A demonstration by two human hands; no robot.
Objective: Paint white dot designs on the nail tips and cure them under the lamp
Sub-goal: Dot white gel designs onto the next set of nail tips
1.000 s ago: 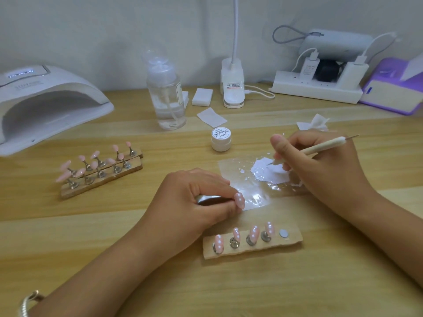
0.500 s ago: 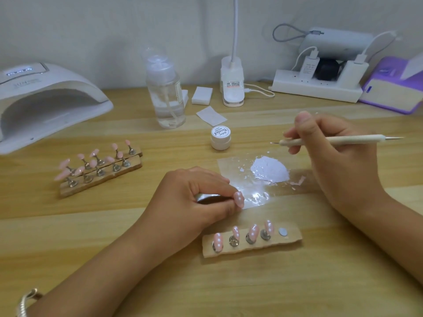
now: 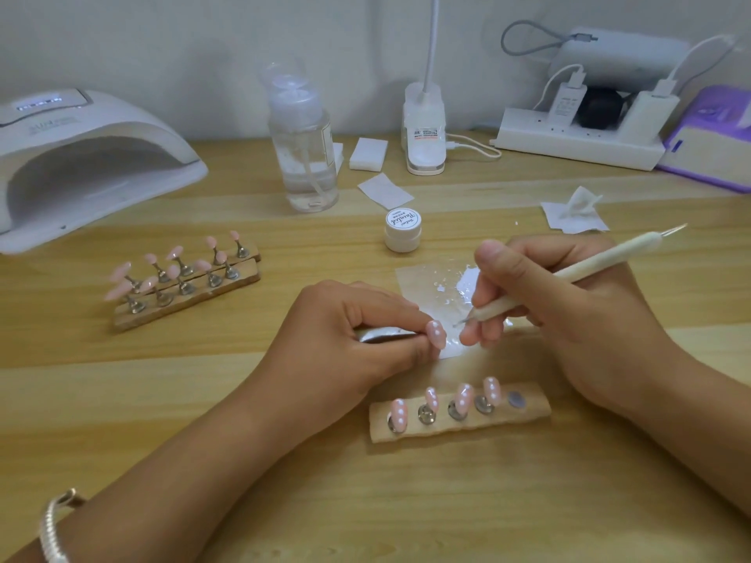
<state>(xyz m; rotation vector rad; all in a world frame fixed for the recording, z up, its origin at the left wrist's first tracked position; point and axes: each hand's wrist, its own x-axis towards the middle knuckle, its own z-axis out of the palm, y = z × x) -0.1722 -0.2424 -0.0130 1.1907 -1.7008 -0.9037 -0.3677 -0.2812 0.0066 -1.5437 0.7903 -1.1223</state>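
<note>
The lamp (image 3: pixel 81 156), well apart at far left, is seen unblocked; curing is judged not yet begun. By the curled left hand (image 3: pixel 337 331) a metal stand (image 3: pixel 382 334) bearing the nail (image 3: pixel 435 333) is gripped; by the right hand (image 3: pixel 577 319) the tool (image 3: pixel 601 260) is pinched pen-fashion, tip just beside the nail. Dotting is judged in hand; a light, steady touch is called for. Little room is left between the hands.

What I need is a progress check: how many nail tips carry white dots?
5. Four tips stand on the near holder, beside its bare magnet; the fifth tip is held by the left hand. Far-left tips look plain.
</note>
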